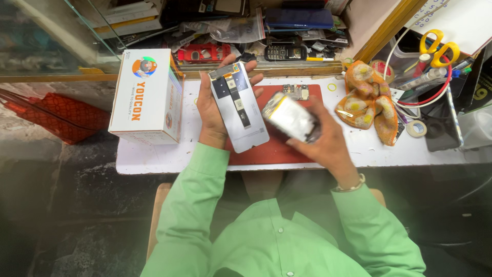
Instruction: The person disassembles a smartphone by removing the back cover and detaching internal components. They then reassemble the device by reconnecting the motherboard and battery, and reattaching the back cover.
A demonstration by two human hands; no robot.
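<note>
Head view looks down on a person in a green shirt seated at a white workbench (154, 161). Left hand (210, 110) cradles an opened phone body (238, 105) from beneath, fingers wrapped round its edges, the bare inside with its dark boards facing up – it is held tilted above the red mat (271, 149). Right hand (320, 136) is closed round a silvery flat battery (292, 118), blurred, just beside the phone's right edge and above the mat; whether the two touch cannot be told. A small circuit part (296, 92) lies on the mat's far end. Left of the hands a white cardboard box (146, 97) stands on the bench. To the right lie a crumpled orange cloth (369, 102) and, farther off, yellow-handled scissors (438, 48) – a roll of tape (416, 128) sits near the cloth.
</note>
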